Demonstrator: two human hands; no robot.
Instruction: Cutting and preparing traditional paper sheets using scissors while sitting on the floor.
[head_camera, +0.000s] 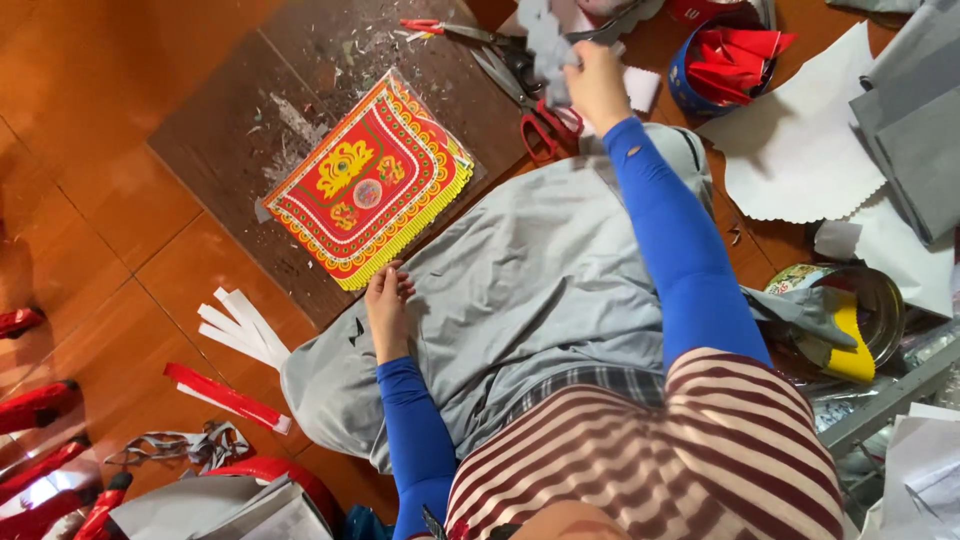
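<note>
My right hand (597, 82) is stretched forward and grips a strip of cut grey paper (545, 45) near the top of the view, just above red-handled scissors (545, 125). My left hand (388, 305) rests flat on my grey-clothed knee (500, 290), its fingertips at the yellow fringed edge of a red and yellow ornate printed paper piece (370, 180). That piece lies on a dark board (230, 130) littered with paper scraps. Both arms wear blue sleeves.
A second pair of scissors (450, 30) lies at the top. A blue tin with red paper (725, 60) stands top right. White scalloped paper (800, 140), grey sheets (915, 130), a round tin (860, 315), white strips (240, 325) and red strips (225, 395) lie around.
</note>
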